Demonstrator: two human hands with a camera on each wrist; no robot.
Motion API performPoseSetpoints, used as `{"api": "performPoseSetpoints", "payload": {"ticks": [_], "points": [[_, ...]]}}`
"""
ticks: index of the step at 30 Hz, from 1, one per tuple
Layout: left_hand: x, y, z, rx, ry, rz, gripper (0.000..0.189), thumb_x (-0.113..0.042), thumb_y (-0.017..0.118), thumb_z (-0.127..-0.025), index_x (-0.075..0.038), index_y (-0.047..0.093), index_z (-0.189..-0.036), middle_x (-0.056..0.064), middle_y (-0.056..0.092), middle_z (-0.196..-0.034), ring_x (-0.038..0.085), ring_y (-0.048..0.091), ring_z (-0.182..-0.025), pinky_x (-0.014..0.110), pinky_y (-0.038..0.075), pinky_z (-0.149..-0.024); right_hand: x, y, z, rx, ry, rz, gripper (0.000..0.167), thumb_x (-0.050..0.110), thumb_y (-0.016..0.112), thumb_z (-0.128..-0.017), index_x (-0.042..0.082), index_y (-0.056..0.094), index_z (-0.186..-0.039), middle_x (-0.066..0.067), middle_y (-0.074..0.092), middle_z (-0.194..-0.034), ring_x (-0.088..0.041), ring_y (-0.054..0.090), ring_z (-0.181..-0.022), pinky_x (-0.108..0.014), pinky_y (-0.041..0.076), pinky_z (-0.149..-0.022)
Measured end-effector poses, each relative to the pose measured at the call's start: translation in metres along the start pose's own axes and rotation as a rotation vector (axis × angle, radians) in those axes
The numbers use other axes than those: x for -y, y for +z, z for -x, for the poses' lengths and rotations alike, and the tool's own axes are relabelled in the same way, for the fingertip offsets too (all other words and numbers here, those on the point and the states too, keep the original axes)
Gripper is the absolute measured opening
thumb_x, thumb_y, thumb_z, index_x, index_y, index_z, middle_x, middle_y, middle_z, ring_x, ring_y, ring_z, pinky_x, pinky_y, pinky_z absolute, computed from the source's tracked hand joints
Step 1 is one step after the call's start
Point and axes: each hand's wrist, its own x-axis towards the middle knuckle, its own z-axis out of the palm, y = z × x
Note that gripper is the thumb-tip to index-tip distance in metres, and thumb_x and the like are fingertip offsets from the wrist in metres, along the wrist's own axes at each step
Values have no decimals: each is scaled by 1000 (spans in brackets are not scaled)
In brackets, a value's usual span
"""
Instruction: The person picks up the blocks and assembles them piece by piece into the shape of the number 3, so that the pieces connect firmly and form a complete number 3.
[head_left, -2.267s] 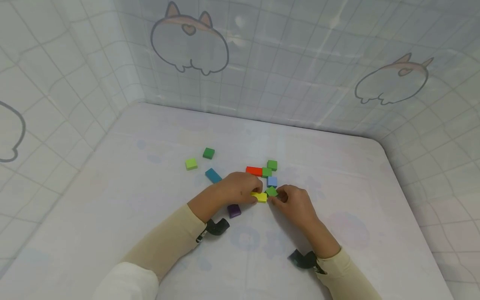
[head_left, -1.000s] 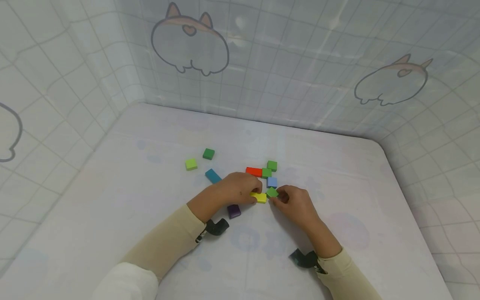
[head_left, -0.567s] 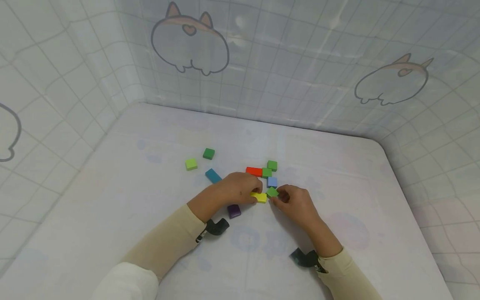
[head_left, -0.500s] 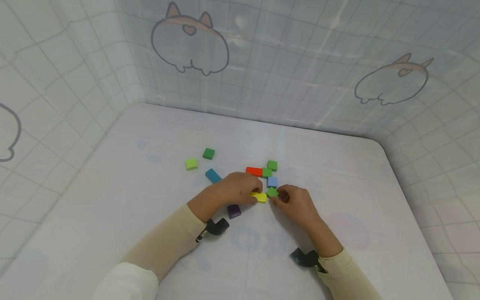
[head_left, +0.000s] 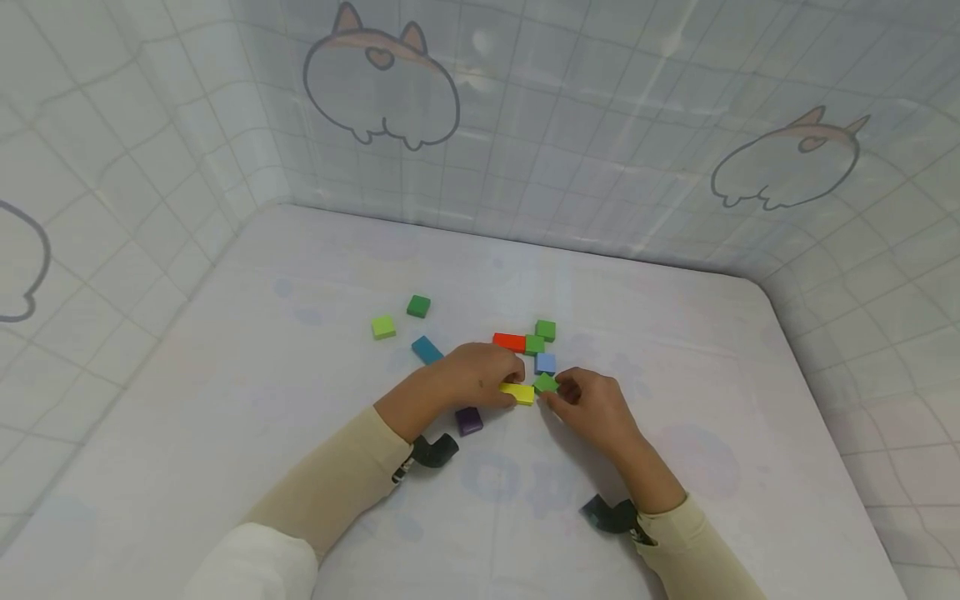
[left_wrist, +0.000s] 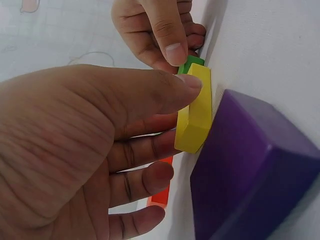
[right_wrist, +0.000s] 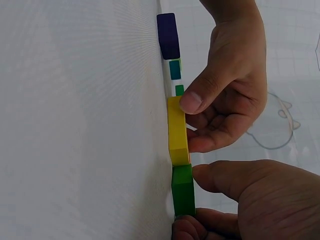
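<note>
Left grip (head_left: 483, 377): clamped on the yellow block (head_left: 521, 394), thumb on one long side, fingers on the other. Right grip (head_left: 594, 406): pinching the held green block (head_left: 546, 384) between thumb and fingertips. Both pieces sit low at the counter (head_left: 495, 542), between the two grips; yellow's free end faces green. Ends touching or very nearly; can't tell which.

Why held so: the side pinch leaves yellow's end bare, likely so green can be brought against it without fingers in the way. Left grip probably steadies, right grip probably does the fine turning, since green sits askew to yellow.

Just beyond the right grip's fingertips: light blue block (head_left: 545, 363), near green's far corner. Past that, inner green block (head_left: 534, 345), end-on against the red block (head_left: 509, 342), which lies beyond the left grip's fingers. Outer green block (head_left: 546, 331) farther out, at inner green's corner. These run on from the held pair, so they look like one joined layout.

Near side of the left grip: purple block (head_left: 469, 421), by the wrist. Far-left of it: teal block (head_left: 427, 350), partly hidden by the hand; then lime block (head_left: 383, 327) and dark green block (head_left: 418, 306), well apart, likely spares.
</note>
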Motion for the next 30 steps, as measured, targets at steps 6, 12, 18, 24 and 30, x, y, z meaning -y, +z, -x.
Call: {"api": "performPoseSetpoints", "payload": {"ticks": [6, 12, 18, 24, 30], "points": [[3, 0, 2, -4, 6, 33, 27, -32, 76, -88, -18, 70, -111, -8, 62, -86, 12, 56, -81, 28, 50, -77, 1, 0, 1, 2, 1, -3, 29, 26, 79, -85, 6, 72, -104, -1, 70, -86, -14, 63, -76, -29, 56, -67], [4, -7, 7, -18, -53, 42, 37, -36, 70, -92, -19, 68, -124, -8, 68, -109, 11, 60, -98, 33, 51, -91, 2, 0, 1, 0, -5, 1, 28, 25, 79, -85, 5, 72, -103, -2, 71, -87, -14, 64, -76, -30, 56, -68], [15, -16, 13, -124, -122, 68, 36, -35, 66, -96, -18, 65, -127, -6, 66, -117, 14, 59, -110, 35, 49, -99, 5, -3, 0, 11, 5, 13, 30, 26, 79, -85, 5, 71, -105, -2, 70, -88, -14, 62, -77, -30, 56, -68], [32, -17, 23, -245, -167, 44, 37, -30, 69, -94, -15, 64, -127, -2, 64, -122, 17, 58, -114, 36, 49, -100, 4, -3, -1, 18, 32, 17, 33, 27, 78, -86, 6, 71, -110, -2, 70, -92, -15, 62, -80, -31, 56, -70], [51, -13, 35, -289, -248, -12, 41, -30, 71, -91, -13, 63, -128, 2, 59, -125, 20, 57, -116, 38, 50, -100, 4, -1, 0, 0, 10, 4, 37, 27, 78, -86, 4, 70, -113, -3, 68, -92, -17, 61, -81, -31, 55, -70]]}}
